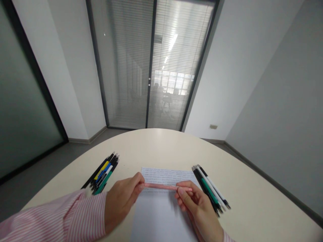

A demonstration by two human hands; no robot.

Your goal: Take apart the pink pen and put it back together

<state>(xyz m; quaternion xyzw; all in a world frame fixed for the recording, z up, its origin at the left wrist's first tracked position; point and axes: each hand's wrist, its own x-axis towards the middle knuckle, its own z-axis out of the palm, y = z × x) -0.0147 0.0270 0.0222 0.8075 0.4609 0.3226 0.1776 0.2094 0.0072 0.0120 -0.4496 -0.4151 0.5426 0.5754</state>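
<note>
Cream office table [156, 148]: 2 pen bundles on inspection.
We find the left hand [122, 201] and right hand [199, 210] both closed on a pink pen [164, 186], held across a handwritten sheet [164, 176], between the left bundle [103, 173] and right bundle [210, 190].

A pink pen [164, 186] stands out over the cream tabletop [161, 148]; the sleeve [83, 215] shows pink-and-white stripes, the right-hand pens [209, 191] black, green and white.

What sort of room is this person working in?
Probably an office meeting room: a rounded cream table, glass doors with slatted blinds, and groups of pens beside a sheet of paper.
</note>
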